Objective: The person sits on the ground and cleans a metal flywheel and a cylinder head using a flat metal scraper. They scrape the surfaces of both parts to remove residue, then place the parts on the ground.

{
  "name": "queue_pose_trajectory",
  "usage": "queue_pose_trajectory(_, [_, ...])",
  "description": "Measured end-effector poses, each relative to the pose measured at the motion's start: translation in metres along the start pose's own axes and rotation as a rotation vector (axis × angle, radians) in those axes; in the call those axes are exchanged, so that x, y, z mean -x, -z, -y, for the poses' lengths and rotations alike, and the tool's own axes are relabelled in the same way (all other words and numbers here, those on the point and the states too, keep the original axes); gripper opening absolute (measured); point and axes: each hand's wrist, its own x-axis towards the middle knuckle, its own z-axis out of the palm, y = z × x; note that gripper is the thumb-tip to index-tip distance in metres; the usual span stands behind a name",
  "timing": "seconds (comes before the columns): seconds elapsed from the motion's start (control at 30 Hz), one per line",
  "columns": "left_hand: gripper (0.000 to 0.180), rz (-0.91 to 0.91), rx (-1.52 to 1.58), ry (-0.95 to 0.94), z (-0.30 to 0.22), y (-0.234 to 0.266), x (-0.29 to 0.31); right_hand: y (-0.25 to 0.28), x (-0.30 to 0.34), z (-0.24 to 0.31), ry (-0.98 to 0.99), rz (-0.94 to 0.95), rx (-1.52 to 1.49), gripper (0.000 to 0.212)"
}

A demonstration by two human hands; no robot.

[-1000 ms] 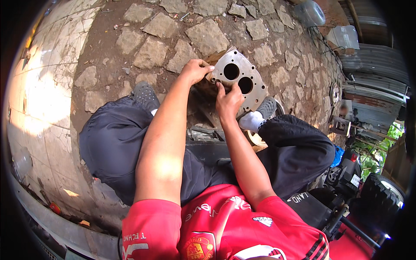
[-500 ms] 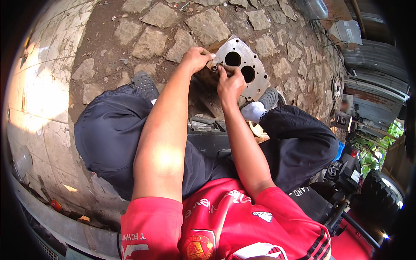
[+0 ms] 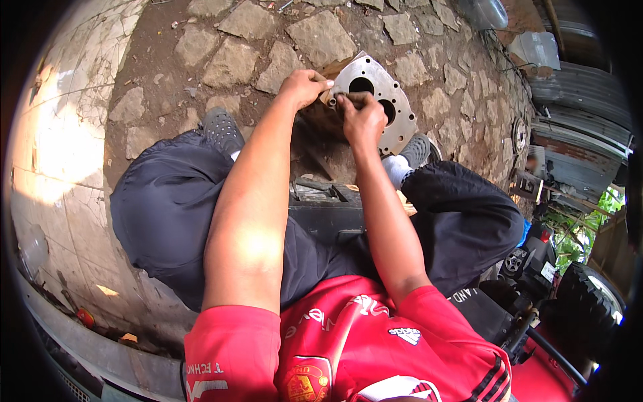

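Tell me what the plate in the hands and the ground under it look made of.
Plate: likely bare cast or machined metal, dull silver-grey, with clean round bores and small bolt holes. Ground: rough irregular stone set in brown earth.

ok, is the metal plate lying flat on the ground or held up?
Held up, tilted. The left hand grips the edge of the metal plate and the right hand presses on its face, above the stone paving.

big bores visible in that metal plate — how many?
2. On the metal plate, one large round hole sits near the top, just right of the left hand; the other is lower right, partly covered by the right hand. More may be hidden.
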Motion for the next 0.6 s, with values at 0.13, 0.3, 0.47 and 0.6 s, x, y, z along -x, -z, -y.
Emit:
queue_pose_trajectory(0.13, [0.032,0.015,0.133,0.145,0.004,-0.004,0.000,0.007,-0.011,0.011,0.060,0.065,0.044,0.024])
queue_pose_trajectory(0.3, [0.040,0.151,0.506,0.416,-0.008,0.014,0.018,0.014,-0.003,-0.006,0.102,0.084,-0.016,0.025])
queue_pose_trajectory(0.47, [0.038,-0.032,0.490,0.437,0.014,0.016,0.020,0.006,-0.017,-0.001,0.107,0.169,0.021,0.027])
queue_pose_trajectory(0.6, [0.037,-0.052,0.442,0.450,0.017,0.015,0.020,0.015,-0.013,-0.013,0.194,0.155,0.082,0.027])
